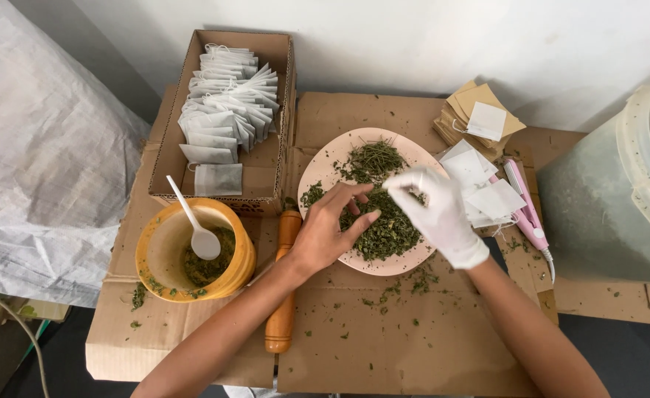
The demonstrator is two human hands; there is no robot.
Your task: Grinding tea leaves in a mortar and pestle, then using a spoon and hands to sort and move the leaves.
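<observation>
A pink plate point(323, 163) on flattened cardboard holds a heap of dried green herbs point(385, 221). My bare left hand point(330, 225) rests over the plate's left side, fingers curled down into the herbs. Over the middle of the plate hovers my right hand point(435, 210) in a white glove, its fingertips pinched together just above the heap. Whether it holds any herbs I cannot make out. The two hands nearly touch.
A yellow bowl point(155, 254) with herb bits and a white spoon point(194, 223) stands at the left. Behind it is a cardboard box point(277, 110) of white sachets. An orange wooden handle point(284, 295), loose white sachets point(487, 193), brown envelopes point(466, 103), a pink sealer point(525, 214) and a large translucent bin point(620, 191) surround the plate.
</observation>
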